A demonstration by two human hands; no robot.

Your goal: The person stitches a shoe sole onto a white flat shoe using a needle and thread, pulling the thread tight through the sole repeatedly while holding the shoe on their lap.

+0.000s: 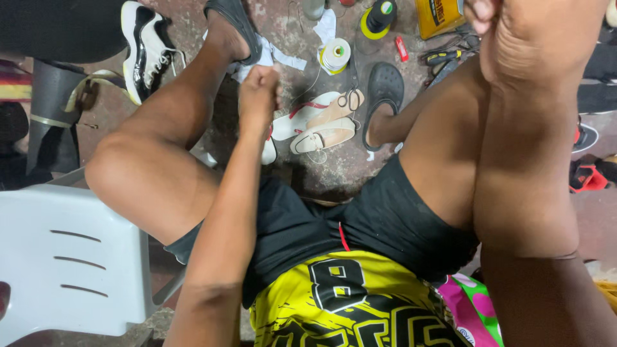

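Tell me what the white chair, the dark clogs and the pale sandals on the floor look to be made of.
White chair: moulded plastic, by its smooth, slightly glossy surface and cut slots. Dark clogs: likely soft rubber or foam, matte, with a dotted footbed. Pale sandals: possibly leather or a synthetic look-alike, tan insoles with thin straps; too small to say for sure. The left hand is a closed fist above them.

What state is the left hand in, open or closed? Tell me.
Closed: the left hand is a tight fist, fingers curled in, above the pale sandals.
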